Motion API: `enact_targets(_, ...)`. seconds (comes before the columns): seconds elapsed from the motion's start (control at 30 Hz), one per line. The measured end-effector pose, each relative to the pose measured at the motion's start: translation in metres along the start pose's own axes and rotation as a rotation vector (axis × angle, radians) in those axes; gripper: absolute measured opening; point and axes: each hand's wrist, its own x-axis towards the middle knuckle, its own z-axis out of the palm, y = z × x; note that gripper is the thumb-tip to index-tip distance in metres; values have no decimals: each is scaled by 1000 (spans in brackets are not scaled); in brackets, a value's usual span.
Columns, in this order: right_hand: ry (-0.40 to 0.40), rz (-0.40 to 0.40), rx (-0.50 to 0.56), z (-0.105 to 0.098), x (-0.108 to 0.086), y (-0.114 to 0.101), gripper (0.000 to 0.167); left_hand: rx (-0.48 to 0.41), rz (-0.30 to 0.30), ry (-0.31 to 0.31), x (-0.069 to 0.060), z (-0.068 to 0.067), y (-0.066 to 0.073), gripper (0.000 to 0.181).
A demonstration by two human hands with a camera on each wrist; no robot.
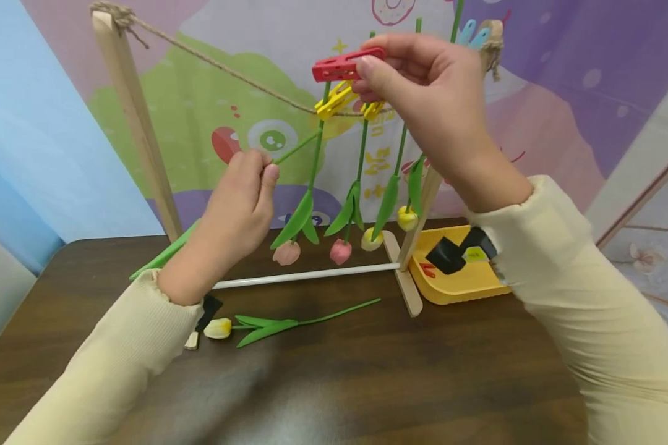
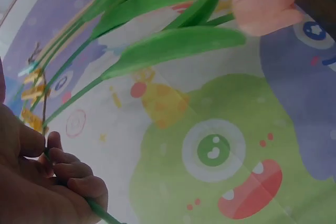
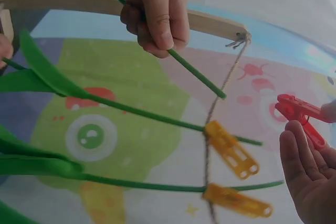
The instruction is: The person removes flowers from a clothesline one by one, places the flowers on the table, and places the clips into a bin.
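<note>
My left hand (image 1: 239, 204) grips the green stem (image 1: 297, 148) of an artificial flower. The stem's free end points up toward the rope (image 1: 228, 74), and a green leaf (image 1: 167, 250) shows behind the wrist; the blossom is hidden in the head view. My right hand (image 1: 434, 93) pinches a red clothespin (image 3: 302, 111) between thumb and fingers, above the rope and apart from the held stem. Yellow clothespins (image 3: 231, 150) fix other stems to the rope. Upside down from it hang a pale pink tulip (image 1: 286, 253), a darker pink tulip (image 1: 341, 251) and yellow tulips (image 1: 372, 239).
Wooden posts (image 1: 139, 123) carry the rope, with a white bar (image 1: 312, 276) low between them. A yellow tulip (image 1: 218, 329) lies on the brown table (image 1: 367, 383). At the right stands a yellow tray (image 1: 451, 296) with red clothespins (image 1: 427, 270). A cartoon-patterned backdrop (image 1: 200, 123) hangs behind.
</note>
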Motion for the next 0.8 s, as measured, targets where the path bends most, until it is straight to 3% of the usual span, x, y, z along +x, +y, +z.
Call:
enact_targets(0.23,20,126,75,-11,-17,14,18,187,10,-74,-17,13,0,22)
enact_targets(0.5,19,219,91,-27,-38,29,19,447,150,3,-37,30,-2,19)
enact_targets(0.8,-5,310,107,-48,-62,57,19,576,179,15,-54,46,-6,22)
